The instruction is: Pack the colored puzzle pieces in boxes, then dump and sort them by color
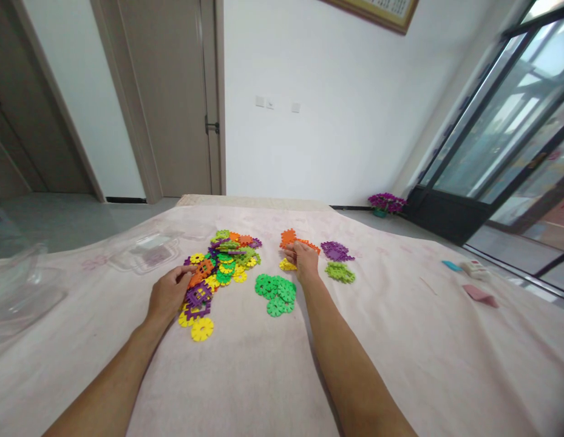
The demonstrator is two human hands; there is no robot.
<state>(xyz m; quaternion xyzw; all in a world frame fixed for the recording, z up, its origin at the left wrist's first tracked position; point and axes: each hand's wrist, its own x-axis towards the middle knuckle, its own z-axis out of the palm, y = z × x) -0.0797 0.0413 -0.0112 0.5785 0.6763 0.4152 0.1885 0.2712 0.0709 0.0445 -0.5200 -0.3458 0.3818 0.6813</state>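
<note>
My left hand point(169, 294) is at the near left of a mixed pile of plastic building pieces point(227, 264). Its thumb and fingers pinch an orange square lattice piece point(201, 271). Purple lattice pieces point(198, 295) and a yellow notched disc point(202, 329) lie just below it. My right hand point(302, 260) is closed over a small orange group point(289, 237); its fingertips meet there, and what they grip is partly hidden. Yellow discs point(287, 265) show beneath this hand. Green notched discs point(277, 294) lie in a cluster between my arms.
Purple pieces point(336, 250) and lime-green pieces point(340, 273) form separate groups on the right. Clear plastic containers point(147, 250) stand at left on the pink cloth point(245, 376). A blue item point(451, 266), a white box point(475, 270) and a pink cloth piece point(480, 295) lie far right.
</note>
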